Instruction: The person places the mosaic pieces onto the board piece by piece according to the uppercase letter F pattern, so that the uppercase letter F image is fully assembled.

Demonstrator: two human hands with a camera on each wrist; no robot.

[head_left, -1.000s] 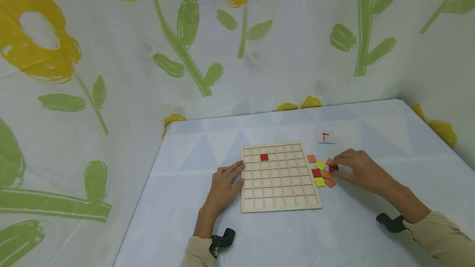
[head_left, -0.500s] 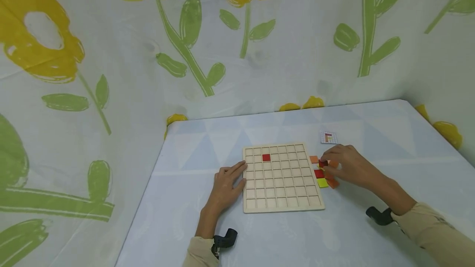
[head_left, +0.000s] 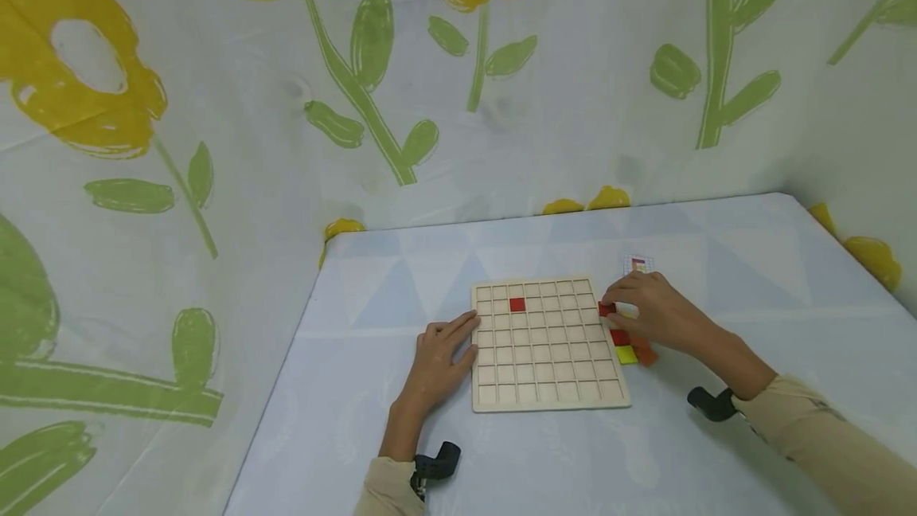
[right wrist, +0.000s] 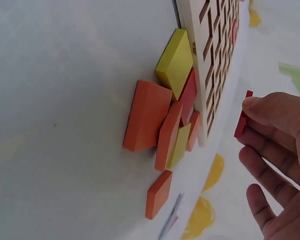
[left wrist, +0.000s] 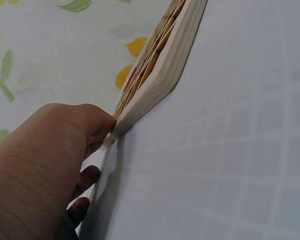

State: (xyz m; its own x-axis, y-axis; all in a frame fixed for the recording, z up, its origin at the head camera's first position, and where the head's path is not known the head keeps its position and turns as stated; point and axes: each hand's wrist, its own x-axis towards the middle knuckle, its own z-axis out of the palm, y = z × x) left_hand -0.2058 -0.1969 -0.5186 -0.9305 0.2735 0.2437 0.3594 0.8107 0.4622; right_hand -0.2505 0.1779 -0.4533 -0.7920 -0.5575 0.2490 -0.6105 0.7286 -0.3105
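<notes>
A square wooden grid board [head_left: 552,377] lies on the table, with one red tile [head_left: 517,304] set in a cell near its far left. My left hand [head_left: 433,357] rests against the board's left edge, fingertips and thumb touching the rim. Between thumb and fingers, my right hand [head_left: 662,313] pinches another red tile [right wrist: 242,124], raised beside the board's right edge. Below that hand lie loose tiles: a yellow tile [right wrist: 176,62], a red tile [right wrist: 188,95], an orange tile [right wrist: 148,117] and several more. In the head view, the hand hides part of this pile.
A small pattern card [head_left: 637,263] lies behind the right hand, partly covered by it. Light-blue triangles mark the tabletop [head_left: 390,297]. A flower-printed cloth [head_left: 573,102] hangs behind the table and along its sides.
My right hand has picked the red tile off the pile and carried it left towards the board's right edge. My left hand stays at the board's left edge.
</notes>
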